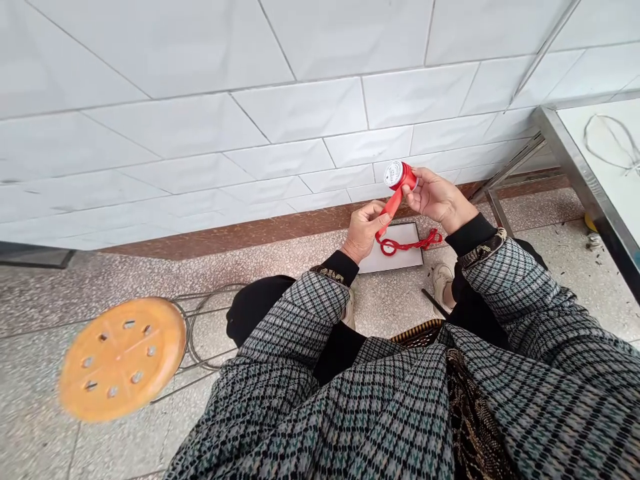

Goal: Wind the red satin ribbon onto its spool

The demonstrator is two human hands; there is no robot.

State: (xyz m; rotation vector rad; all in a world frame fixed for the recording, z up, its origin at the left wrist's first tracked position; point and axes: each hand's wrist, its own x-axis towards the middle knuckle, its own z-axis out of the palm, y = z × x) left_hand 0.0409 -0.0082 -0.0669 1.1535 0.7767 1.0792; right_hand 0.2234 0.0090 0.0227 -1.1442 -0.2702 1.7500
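My right hand (pixel 436 195) grips a small spool (pixel 395 175) wound with red cord, its white labelled end facing left. A flat red strip (pixel 391 210) runs from the spool down to my left hand (pixel 369 229), which is closed on it between thumb and fingers. Whether the strip is a ribbon or part of a wrapper, I cannot tell. Below my hands, a braided red cord (pixel 407 246) with a loop at its left end lies over a white board with a dark edge (pixel 367 263) on the floor.
An orange round stool seat (pixel 120 360) with metal legs (pixel 200 333) stands on the left. To the right is a metal-framed table (pixel 580 153) with a loop of wire (pixel 613 143) on top. A white tiled wall (pixel 300 120) rises close in front.
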